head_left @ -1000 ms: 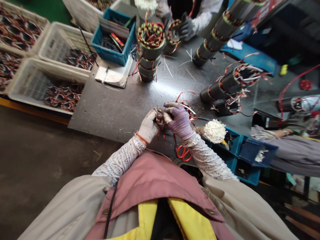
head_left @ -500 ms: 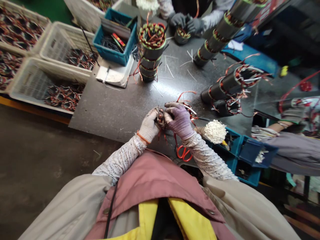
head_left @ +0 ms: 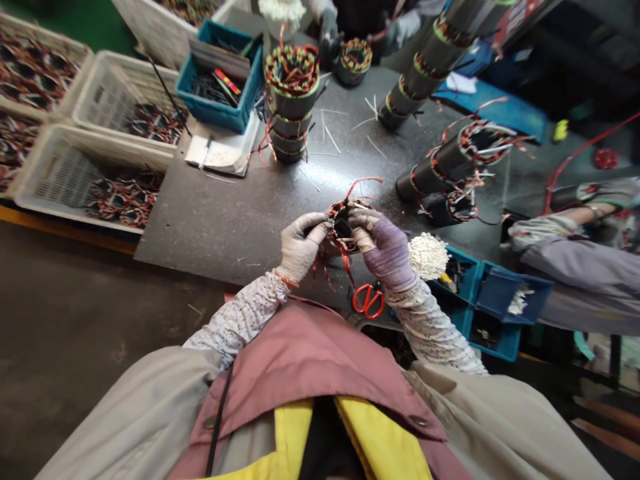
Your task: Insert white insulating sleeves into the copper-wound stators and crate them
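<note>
A motor stator (head_left: pixel 342 230), a ring wound with copper wire, lies on the table in front of me with its dark bore facing up and red leads trailing from it. My left hand (head_left: pixel 301 248), in a whitish glove, is closed in a pinch at the stator's left rim. On the opposite side my right hand (head_left: pixel 386 250), in a purple glove, has its fingers bent over the right rim; its fingertips partly hide the windings. Red-handled scissors (head_left: pixel 368 301) lie at the table edge just below my right hand.
Stacked stators (head_left: pixel 293 100) stand at the back, with another slanting stack (head_left: pixel 420 77) to the right. Blue bins (head_left: pixel 513 293) and a bundle of white ties (head_left: pixel 429 256) are at right. Crates (head_left: pixel 95 177) stand left. Co-workers' hands (head_left: pixel 403 30) show at the back and right.
My hands have moved apart from close together over the stator, and its open bore now shows between them. At the back, the co-worker's hands have spread away from a small stator.
</note>
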Action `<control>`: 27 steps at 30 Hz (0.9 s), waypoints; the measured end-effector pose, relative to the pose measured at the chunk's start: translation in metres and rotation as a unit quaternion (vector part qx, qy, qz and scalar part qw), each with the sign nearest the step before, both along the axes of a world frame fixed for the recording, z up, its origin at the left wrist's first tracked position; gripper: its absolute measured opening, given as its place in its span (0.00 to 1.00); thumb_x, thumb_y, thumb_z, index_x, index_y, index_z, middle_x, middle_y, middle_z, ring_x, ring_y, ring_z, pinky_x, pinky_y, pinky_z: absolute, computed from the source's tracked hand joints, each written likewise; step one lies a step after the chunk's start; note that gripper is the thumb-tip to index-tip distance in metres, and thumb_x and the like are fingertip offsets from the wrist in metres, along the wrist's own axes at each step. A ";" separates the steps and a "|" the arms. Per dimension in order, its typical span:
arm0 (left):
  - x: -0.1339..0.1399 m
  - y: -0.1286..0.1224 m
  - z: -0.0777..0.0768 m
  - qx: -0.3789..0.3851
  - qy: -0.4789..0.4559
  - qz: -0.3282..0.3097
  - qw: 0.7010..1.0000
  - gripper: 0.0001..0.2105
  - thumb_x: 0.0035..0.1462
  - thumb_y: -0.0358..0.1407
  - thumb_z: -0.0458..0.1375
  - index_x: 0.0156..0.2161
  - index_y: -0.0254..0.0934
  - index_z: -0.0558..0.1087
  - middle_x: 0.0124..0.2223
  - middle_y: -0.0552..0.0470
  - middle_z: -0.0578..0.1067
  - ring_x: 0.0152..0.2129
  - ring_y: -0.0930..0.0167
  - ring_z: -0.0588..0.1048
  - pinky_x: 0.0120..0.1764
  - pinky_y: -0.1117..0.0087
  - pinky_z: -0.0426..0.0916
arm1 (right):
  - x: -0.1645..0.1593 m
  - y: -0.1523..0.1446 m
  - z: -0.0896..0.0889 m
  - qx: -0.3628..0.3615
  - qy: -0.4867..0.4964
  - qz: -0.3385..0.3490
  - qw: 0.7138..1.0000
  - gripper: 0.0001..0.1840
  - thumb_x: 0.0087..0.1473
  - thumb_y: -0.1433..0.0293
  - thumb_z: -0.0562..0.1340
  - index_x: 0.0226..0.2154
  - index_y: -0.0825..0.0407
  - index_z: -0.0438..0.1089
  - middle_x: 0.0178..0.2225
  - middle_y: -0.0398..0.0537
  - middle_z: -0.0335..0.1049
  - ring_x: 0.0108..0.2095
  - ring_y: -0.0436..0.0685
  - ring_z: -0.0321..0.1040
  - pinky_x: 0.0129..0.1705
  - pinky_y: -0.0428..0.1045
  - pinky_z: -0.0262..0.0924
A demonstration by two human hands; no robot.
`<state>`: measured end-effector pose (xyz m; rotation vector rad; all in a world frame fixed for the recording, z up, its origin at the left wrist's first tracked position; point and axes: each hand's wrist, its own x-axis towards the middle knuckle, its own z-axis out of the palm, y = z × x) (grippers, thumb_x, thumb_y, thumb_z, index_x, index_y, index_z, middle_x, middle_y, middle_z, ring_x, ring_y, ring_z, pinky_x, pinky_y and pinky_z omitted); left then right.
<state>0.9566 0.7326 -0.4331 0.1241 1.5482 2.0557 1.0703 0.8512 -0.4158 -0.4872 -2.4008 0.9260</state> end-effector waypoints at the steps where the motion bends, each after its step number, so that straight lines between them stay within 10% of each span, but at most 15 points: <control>1: 0.001 -0.001 0.000 -0.001 0.006 -0.012 1.000 0.10 0.48 0.20 0.66 0.28 0.38 0.81 0.32 0.53 0.81 0.33 0.75 0.77 0.46 0.75 0.71 | 0.002 0.000 -0.001 0.006 -0.005 0.001 1.000 0.12 0.60 0.69 0.58 0.42 0.48 0.77 0.49 0.52 0.77 0.53 0.62 0.72 0.59 0.60 0.66; 8: -0.008 -0.017 -0.009 -0.009 -0.061 -0.007 0.998 0.27 0.43 0.20 0.67 0.49 0.43 0.78 0.43 0.53 0.81 0.39 0.73 0.78 0.47 0.75 0.71 | -0.023 0.002 0.017 0.098 -0.141 0.009 0.985 0.12 0.57 0.64 0.64 0.41 0.49 0.80 0.41 0.51 0.79 0.41 0.61 0.74 0.44 0.54 0.68; 27: -0.025 -0.022 -0.031 -0.025 -0.030 -0.041 0.998 0.18 0.43 0.19 0.63 0.41 0.36 0.81 0.39 0.50 0.81 0.36 0.72 0.78 0.47 0.72 0.72 | -0.048 0.016 0.034 0.185 -0.397 0.120 0.891 0.13 0.53 0.63 0.63 0.23 0.51 0.77 0.22 0.45 0.72 0.23 0.53 0.62 0.29 0.49 0.54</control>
